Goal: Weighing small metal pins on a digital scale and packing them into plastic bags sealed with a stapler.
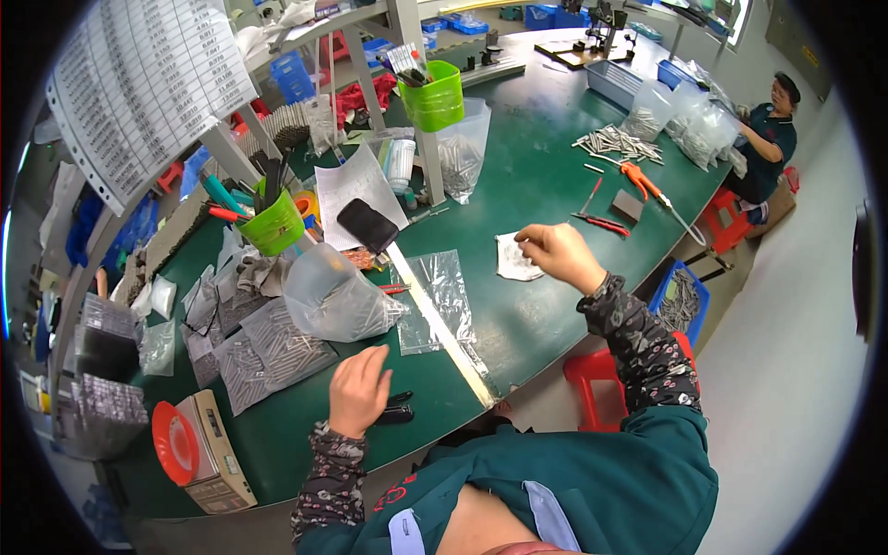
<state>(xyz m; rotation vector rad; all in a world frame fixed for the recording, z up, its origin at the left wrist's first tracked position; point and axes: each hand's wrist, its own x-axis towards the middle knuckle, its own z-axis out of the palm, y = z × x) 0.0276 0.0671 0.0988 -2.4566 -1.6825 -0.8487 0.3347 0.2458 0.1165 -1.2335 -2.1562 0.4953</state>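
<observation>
My left hand (359, 392) hovers above the green table's front part with its fingers loosely apart and nothing visible in them. Beside it lies a black stapler-like object (396, 413). A translucent plastic bag (338, 294) with small metal pins at its mouth rests just beyond that hand. Farther right, my right hand (561, 254) is over the edge of a folded white cloth (514, 259). Its fingertips are drawn together in a pinch; anything between them is too small to tell. A flat clear bag (435, 301) lies between both hands.
Filled bags of metal pins (277, 356) and a scale with a red dish (176, 442) are on the left. An orange air gun (645, 182), red-handled pliers (603, 224) and loose metal pins (618, 144) lie right. A co-worker (770, 139) sits at the far right.
</observation>
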